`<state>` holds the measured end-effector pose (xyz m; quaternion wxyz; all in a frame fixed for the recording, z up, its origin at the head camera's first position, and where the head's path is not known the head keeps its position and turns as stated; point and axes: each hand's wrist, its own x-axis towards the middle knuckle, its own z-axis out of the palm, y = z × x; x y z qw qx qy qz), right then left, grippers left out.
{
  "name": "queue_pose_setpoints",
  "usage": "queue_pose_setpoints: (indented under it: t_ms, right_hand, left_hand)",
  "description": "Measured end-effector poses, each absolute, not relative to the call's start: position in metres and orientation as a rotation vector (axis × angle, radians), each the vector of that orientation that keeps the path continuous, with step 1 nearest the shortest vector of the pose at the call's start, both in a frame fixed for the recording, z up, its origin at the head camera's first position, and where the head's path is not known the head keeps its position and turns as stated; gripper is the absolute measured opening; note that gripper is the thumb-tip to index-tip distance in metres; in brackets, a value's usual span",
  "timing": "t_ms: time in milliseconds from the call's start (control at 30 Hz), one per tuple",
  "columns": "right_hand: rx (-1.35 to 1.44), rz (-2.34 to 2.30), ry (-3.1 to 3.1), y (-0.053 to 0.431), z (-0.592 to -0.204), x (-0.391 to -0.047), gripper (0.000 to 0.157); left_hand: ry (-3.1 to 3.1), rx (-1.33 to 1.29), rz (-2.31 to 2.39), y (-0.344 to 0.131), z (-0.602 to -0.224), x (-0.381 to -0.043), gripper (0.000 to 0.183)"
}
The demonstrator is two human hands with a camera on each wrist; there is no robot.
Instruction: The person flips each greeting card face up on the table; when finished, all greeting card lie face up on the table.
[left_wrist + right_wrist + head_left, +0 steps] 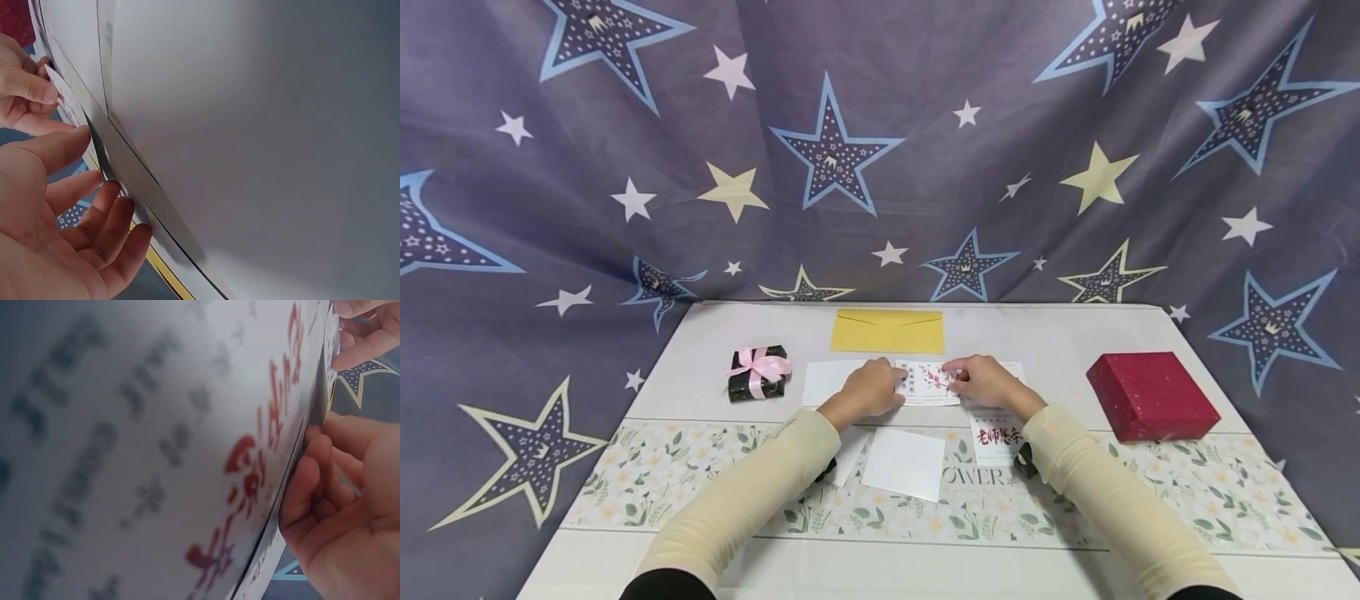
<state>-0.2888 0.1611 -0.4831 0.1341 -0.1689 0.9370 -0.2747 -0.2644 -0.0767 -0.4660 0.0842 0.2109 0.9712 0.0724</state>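
A white card (931,385) printed with red blossoms and dark lettering is stretched between both hands above the table. My left hand (874,387) pinches its left edge, the thumb on the near face and the fingers behind, as the left wrist view shows. At the right edge, my right hand (988,382) grips the card between thumb and curled fingers. Left of it lies a blank white card (826,382), partly under my left hand. A card with red Chinese characters (997,437) lies below my right hand; it fills much of the right wrist view.
Behind the hands lies a yellow envelope (887,333). A black gift box with a pink ribbon (758,373) sits to the left, a dark red box (1152,396) to the right. Nearer me is another white card (904,464) on the flowered tablecloth (700,467). A star-patterned curtain (850,233) hangs behind.
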Motion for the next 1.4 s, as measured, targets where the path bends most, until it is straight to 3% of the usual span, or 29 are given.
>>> queue_pose_setpoints:
  t_ms: [500, 833, 1400]
  right_hand:
    - [-0.495, -0.645, 2.771, 0.153, -0.485, -0.282, 0.046]
    - [-0.604, -0.743, 2.758, 0.169, -0.468, -0.278, 0.043]
    - [-0.714, -0.746, 2.693, 0.182, -0.461, -0.245, 0.045]
  left_hand:
    - [2.892, 0.627, 0.125, -0.077, -0.47, -0.261, 0.049]
    - [2.851, 0.615, 0.306, -0.089, -0.459, -0.26, 0.056]
    - [2.772, 0.702, 0.46, -0.124, -0.452, -0.226, 0.054]
